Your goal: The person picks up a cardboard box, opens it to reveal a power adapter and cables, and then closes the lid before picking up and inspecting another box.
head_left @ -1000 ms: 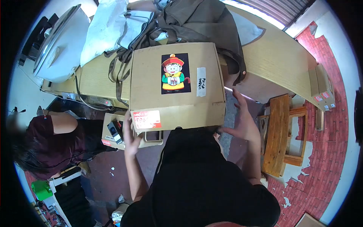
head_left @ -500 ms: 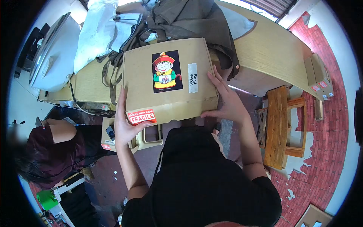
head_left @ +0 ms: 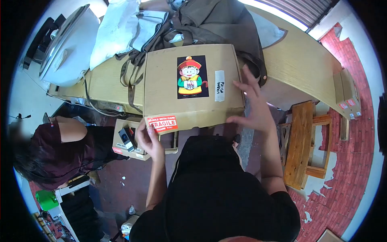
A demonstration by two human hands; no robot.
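Observation:
A closed cardboard box (head_left: 161,88) sits at the front edge of the desk, its lid facing me. The lid bears a cartoon picture (head_left: 192,77) and a white label with black handwriting (head_left: 219,86). A red FRAGILE sticker (head_left: 164,124) spans the lower left of the front side. My left hand (head_left: 150,140) grips that lower left corner, thumb and fingertips at the sticker. Beside the right edge is my right hand (head_left: 256,108), fingers spread apart, with the thumb close to the lower right corner.
Behind the box, a dark cloth bag (head_left: 221,22) and white plastic packages (head_left: 115,36) lie on the desk (head_left: 298,60). A person (head_left: 60,149) sits at left near another carton (head_left: 121,139) with a small black device on it. A wooden bench (head_left: 299,145) stands at right.
The right hand has loosened from the box's right side and its fingers have spread. The left hand has slid down to the lower corner. My view has shifted slightly left.

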